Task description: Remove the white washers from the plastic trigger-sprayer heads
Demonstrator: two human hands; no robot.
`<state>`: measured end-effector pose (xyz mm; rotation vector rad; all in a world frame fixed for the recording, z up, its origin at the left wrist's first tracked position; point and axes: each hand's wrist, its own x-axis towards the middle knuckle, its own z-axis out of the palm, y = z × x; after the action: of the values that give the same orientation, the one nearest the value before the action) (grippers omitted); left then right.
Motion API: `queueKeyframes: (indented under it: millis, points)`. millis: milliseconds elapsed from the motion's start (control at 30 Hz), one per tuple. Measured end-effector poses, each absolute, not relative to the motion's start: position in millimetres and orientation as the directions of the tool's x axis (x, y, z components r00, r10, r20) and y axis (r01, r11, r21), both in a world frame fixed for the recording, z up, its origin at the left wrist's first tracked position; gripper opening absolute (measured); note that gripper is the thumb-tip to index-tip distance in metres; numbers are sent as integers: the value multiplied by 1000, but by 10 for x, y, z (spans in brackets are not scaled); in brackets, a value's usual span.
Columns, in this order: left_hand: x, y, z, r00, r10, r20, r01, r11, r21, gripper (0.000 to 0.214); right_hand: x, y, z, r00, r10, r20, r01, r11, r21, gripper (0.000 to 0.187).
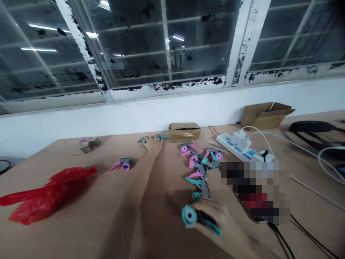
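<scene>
My left hand [153, 143] reaches far across the table, its fingers closed over a grey and teal trigger sprayer head [162, 137] whose ends show on both sides. Nearer to me, my right hand [212, 212] grips another trigger sprayer head [189, 215], its round teal collar facing me and its teal trigger pointing down right. Just beyond the right hand lies a grey and teal sprayer head [201, 187]. Several more, with pink or teal parts, form a loose group [198, 160] behind it. A single pink and grey sprayer head [125, 164] lies left of my left forearm.
A small cardboard box [184, 133] stands by the wall, with an open carton [266, 116] farther right. The white power strip [237, 147] has plugs and cables. On the left are a red plastic bag [54, 194] and a small block-like object [89, 144]. A blurred-out patch covers something at right.
</scene>
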<state>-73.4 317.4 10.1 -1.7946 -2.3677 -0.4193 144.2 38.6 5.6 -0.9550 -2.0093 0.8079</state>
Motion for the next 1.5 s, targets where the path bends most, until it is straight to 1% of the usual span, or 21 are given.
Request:
queueKeyframes:
  millis: [167, 367, 467, 533, 633, 700, 767, 800, 833, 900, 967, 1067, 1133, 1167, 1200, 1233, 1267, 1300, 1367, 1433, 1500]
  points:
    - [-821, 2674, 161, -158, 951, 267, 987, 142, 78, 48, 1440, 386, 37, -384, 831, 403, 388, 541, -746, 16]
    - [-778, 1697, 162, 40, 964, 264, 999, -48, 22, 50, 1480, 414, 23, -313, 825, 471, 418, 565, -711, 21]
    - [-740, 1264, 128, 117, 962, 246, 992, -126, 21, 56, 1494, 403, 34, -318, 812, 489, 412, 583, -701, 21]
    - [-720, 1045, 113, 153, 956, 251, 984, -170, 47, 59, 1496, 390, 39, -342, 796, 499, 402, 604, -688, 20]
    - [-695, 791, 141, 213, 907, 363, 952, -276, 130, 61, 1499, 366, 49, -407, 756, 513, 370, 650, -664, 21]
    - [-670, 631, 201, 241, 856, 457, 910, -363, 199, 51, 1510, 351, 65, -423, 737, 527, 341, 668, -661, 24]
    - [-627, 464, 268, 234, 837, 495, 844, -427, 324, 36, 1530, 342, 84, -402, 736, 545, 336, 672, -659, 29]
    - [-597, 380, 292, 221, 846, 485, 794, -445, 415, 32, 1540, 340, 89, -389, 738, 551, 349, 671, -654, 30]
    - [-563, 302, 304, 224, 870, 439, 727, -449, 519, 29, 1547, 341, 85, -380, 741, 554, 370, 670, -643, 32]
    - [-491, 172, 287, 247, 915, 320, 571, -404, 715, 26, 1543, 343, 48, -375, 743, 554, 427, 669, -608, 34]
    - [-430, 97, 224, 282, 931, 232, 453, -342, 823, 27, 1513, 336, -22, -385, 748, 540, 470, 663, -583, 38]
    - [-394, 85, 106, 290, 943, 165, 377, -271, 886, 26, 1454, 297, -97, -406, 760, 508, 481, 650, -588, 47]
    - [-412, 119, 55, 269, 952, 146, 359, -240, 902, 23, 1451, 264, -61, -452, 767, 456, 444, 636, -631, 53]
    - [-428, 139, 43, 257, 955, 149, 344, -235, 909, 22, 1466, 252, -14, -490, 770, 409, 408, 617, -673, 59]
    - [-446, 157, 39, 247, 955, 163, 322, -239, 916, 21, 1490, 244, 47, -542, 768, 341, 354, 577, -737, 68]
    - [-462, 172, 41, 243, 952, 183, 294, -252, 922, 21, 1518, 241, 113, -604, 755, 256, 295, 510, -808, 82]
    - [-474, 182, 47, 246, 947, 208, 268, -272, 924, 21, 1544, 242, 177, -646, 737, 197, 232, 436, -870, 87]
    - [-480, 185, 53, 254, 939, 233, 249, -296, 922, 21, 1564, 248, 233, -637, 750, 179, 198, 383, -902, 82]
    - [-476, 176, 63, 274, 921, 276, 265, -348, 899, 21, 1578, 264, 308, -537, 820, 197, 239, 372, -897, 63]
    - [-461, 156, 66, 289, 908, 303, 325, -391, 861, 26, 1562, 277, 341, -451, 855, 257, 365, 439, -821, 43]
    - [-452, 142, 70, 300, 900, 315, 382, -416, 825, 36, 1542, 280, 354, -422, 848, 320, 486, 509, -710, 33]
